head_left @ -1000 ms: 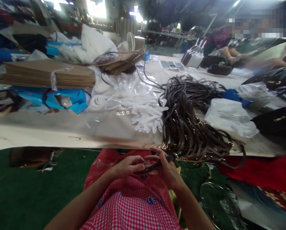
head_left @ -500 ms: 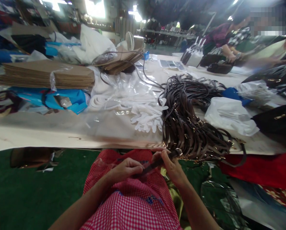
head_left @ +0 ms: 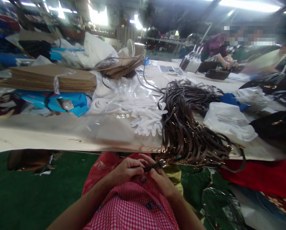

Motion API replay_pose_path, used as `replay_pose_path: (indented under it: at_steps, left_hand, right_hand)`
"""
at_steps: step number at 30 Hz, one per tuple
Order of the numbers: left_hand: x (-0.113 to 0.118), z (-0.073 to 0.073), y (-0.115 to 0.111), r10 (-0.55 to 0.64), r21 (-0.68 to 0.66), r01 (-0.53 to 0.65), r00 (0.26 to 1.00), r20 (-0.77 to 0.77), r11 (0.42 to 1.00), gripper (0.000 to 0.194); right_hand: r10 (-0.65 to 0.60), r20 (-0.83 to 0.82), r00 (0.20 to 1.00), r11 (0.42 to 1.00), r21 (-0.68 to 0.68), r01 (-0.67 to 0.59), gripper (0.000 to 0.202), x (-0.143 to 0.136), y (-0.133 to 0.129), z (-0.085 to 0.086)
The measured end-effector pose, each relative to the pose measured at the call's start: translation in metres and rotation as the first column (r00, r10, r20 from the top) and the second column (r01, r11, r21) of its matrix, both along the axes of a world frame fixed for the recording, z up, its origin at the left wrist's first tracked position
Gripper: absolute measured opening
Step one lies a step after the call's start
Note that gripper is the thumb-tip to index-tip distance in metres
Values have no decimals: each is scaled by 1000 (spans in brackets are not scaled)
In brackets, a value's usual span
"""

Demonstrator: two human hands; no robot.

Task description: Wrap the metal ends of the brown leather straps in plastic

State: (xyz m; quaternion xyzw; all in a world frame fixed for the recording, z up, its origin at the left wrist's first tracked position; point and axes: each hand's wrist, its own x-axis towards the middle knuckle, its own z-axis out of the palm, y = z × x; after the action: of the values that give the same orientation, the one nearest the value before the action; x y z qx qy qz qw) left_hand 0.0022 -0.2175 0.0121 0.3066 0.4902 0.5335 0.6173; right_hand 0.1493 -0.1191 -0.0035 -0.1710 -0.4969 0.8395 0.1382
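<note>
A short piece of dark brown strap (head_left: 153, 167) with a metal end lies between my hands, above the red checked cloth on my lap. My left hand (head_left: 129, 170) pinches its left end between thumb and fingers. Around the strap's right part, near the metal end, the fingers of my right hand (head_left: 158, 177) are closed, partly hidden by the strap. A large heap of dark brown straps (head_left: 188, 127) with gold-coloured clasps spreads over the table edge, just beyond my right hand.
White gloves (head_left: 147, 121) and clear plastic lie left of the strap heap. Cardboard sheets (head_left: 51, 78) are stacked on a blue package (head_left: 61, 101). A white bag (head_left: 229, 119) lies right. Another person's hands (head_left: 226, 62) work on dark bags across the table.
My right hand has moved down and left, closer to my left hand, with the strap now more level. The view has tilted slightly upward.
</note>
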Motion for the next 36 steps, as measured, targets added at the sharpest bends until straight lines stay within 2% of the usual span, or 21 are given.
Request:
replay_pose_path:
  at_steps: [1,2,3,4,6,9,11,14,16,18,20,23,26,28,30,32,34,36]
  left_hand:
    - [-4,3,-5,13,-25,-13,1000,-22,1000,28]
    - [-8,5,-9,22,-53,-25,999,-48,998,27]
    - [-12,6,-13,26,-82,-32,997,-73,996,25]
    - [-14,7,-17,26,-106,-36,996,-90,994,23]
    - [-16,8,-21,44,-128,-55,996,-80,990,21]
    - [-13,7,-21,100,-98,-98,995,21,990,24]
    - [-9,7,-19,115,-59,-111,989,88,992,28]
    - [-4,9,-12,137,6,-139,981,137,990,31]
    - [-4,14,-6,163,66,-172,980,118,983,30]
    - [-6,21,2,194,126,-200,979,58,972,25]
    - [-9,30,11,226,176,-213,972,-59,961,18]
    - [-14,45,23,288,234,-238,935,-209,943,17]
    - [-15,58,32,279,214,-242,946,-166,946,24]
    - [-13,65,37,242,172,-223,965,-101,960,25]
    - [-9,69,39,215,127,-208,976,-41,970,27]
    - [-5,69,41,206,86,-207,978,15,975,28]
    - [-2,65,44,208,81,-210,977,40,974,29]
    - [1,60,47,210,104,-209,978,-1,972,28]
  right_hand:
    - [3,-22,1000,983,-182,-7,57,1,-1,-4]
    - [-19,-24,1000,943,-333,9,59,1,-1,-9]
    - [-52,-4,999,899,-435,45,58,2,-1,-14]
    - [-89,27,996,868,-489,91,53,3,0,-18]
    - [-157,77,985,850,-497,174,38,6,3,-22]
    - [-241,72,968,883,-398,250,33,11,13,-11]
    - [-278,67,958,921,-263,286,33,16,20,5]
    - [-271,73,960,961,-41,274,34,20,29,31]
    - [-257,65,964,963,99,250,33,22,32,46]
    - [-249,26,968,937,258,234,32,22,34,58]
    - [-245,-28,969,870,434,232,31,23,37,67]
    - [-231,-134,964,685,681,259,26,25,45,79]
    - [-95,-240,966,491,833,255,26,28,55,88]
    - [17,-255,967,441,870,222,31,30,58,92]
    - [70,-257,964,452,870,199,32,31,58,93]
    - [32,-265,964,520,828,211,27,31,54,89]
    - [-94,-242,966,663,709,242,21,30,51,80]
    - [-231,-146,962,839,471,273,22,27,48,68]
